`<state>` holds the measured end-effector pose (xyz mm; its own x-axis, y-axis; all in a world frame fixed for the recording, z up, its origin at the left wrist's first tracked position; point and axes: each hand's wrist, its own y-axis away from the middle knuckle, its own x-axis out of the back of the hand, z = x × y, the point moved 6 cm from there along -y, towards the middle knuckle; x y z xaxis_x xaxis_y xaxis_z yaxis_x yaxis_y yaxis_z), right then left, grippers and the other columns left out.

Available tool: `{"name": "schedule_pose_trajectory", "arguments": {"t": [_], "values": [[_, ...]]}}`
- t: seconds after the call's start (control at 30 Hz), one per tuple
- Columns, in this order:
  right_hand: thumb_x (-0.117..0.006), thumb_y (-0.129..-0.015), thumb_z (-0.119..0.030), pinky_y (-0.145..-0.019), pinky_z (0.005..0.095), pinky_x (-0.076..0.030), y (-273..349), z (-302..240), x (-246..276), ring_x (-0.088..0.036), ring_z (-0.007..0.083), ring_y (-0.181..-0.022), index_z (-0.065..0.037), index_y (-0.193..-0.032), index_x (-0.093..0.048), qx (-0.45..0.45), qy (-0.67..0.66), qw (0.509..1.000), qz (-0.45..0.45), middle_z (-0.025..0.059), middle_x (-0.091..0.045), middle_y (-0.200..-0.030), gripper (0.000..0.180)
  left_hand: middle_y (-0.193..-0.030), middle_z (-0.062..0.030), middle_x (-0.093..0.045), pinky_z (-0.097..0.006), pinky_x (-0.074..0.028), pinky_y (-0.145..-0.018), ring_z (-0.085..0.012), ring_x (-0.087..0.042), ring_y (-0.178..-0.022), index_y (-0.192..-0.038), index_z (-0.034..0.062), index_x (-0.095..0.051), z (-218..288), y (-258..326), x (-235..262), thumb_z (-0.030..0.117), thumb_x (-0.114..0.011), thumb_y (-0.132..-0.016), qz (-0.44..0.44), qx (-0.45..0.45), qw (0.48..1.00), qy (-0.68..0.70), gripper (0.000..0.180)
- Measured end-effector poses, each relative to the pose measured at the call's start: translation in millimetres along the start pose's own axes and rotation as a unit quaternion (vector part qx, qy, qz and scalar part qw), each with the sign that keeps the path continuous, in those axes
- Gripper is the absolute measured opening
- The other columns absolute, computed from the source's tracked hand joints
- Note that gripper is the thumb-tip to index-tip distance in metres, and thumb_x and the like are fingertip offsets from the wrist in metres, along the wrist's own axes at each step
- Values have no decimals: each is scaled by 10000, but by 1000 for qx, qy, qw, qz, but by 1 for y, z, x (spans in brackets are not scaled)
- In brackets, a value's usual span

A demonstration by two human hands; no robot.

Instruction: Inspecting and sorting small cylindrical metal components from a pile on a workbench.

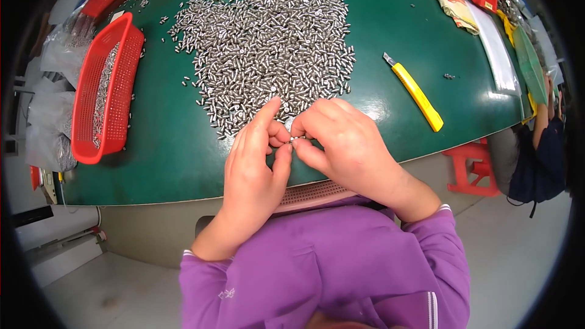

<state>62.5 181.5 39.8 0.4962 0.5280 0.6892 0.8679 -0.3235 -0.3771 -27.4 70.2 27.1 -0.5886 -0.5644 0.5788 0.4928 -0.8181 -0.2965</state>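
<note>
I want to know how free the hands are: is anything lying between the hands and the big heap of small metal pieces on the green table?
Nothing visible does. The left hand and right hand meet at the near edge of the heap of metal pieces, pinching a small metal piece between fingertips. The yellow utility knife lies off to the right.

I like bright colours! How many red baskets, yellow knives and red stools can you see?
Red baskets: 3, counting those at the table's far corners
Yellow utility knife: 1
Red stool: 1
Total: 5
</note>
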Motion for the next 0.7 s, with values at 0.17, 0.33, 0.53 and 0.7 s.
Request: {"name": "schedule_pose_trajectory", "arguments": {"t": [0.17,0.33,0.53,0.7], "values": [[-737,-783,-56,-713,391,-509,1,1,-1,-619,262,-815,-70,-920,-642,9,2,1000,-4,55,-616,-844,167,-909,-76,-612,-349,-517,-758,-218,-603,-835,-1425,-9,-473,0,1,1,-125,-679,-788,3,-2,1000,-11,680],[-733,-792,-55,-745,390,-509,3,2,1,-623,265,-819,-67,-929,-642,11,-18,1000,-8,63,-618,-848,165,-903,-77,-610,-352,-517,-759,-221,-600,-828,-1429,-9,-461,1,1,1,-125,-677,-785,4,-7,1000,-11,689],[-704,-811,-72,-732,438,-499,1,1,1,-598,323,-826,-56,-937,-612,35,-33,999,-8,107,-593,-854,157,-912,-81,-606,-356,-514,-758,-222,-598,-821,-1434,-10,-451,0,1,1,-119,-681,-784,6,-1,1000,-15,698],[-718,-816,-88,-755,439,-505,2,4,1,-609,331,-866,-55,-949,-616,18,-40,998,-34,111,-609,-883,171,-915,-81,-607,-355,-514,-762,-222,-599,-824,-1445,-8,-438,0,1,3,-118,-681,-785,9,-4,1000,-27,712]]}}
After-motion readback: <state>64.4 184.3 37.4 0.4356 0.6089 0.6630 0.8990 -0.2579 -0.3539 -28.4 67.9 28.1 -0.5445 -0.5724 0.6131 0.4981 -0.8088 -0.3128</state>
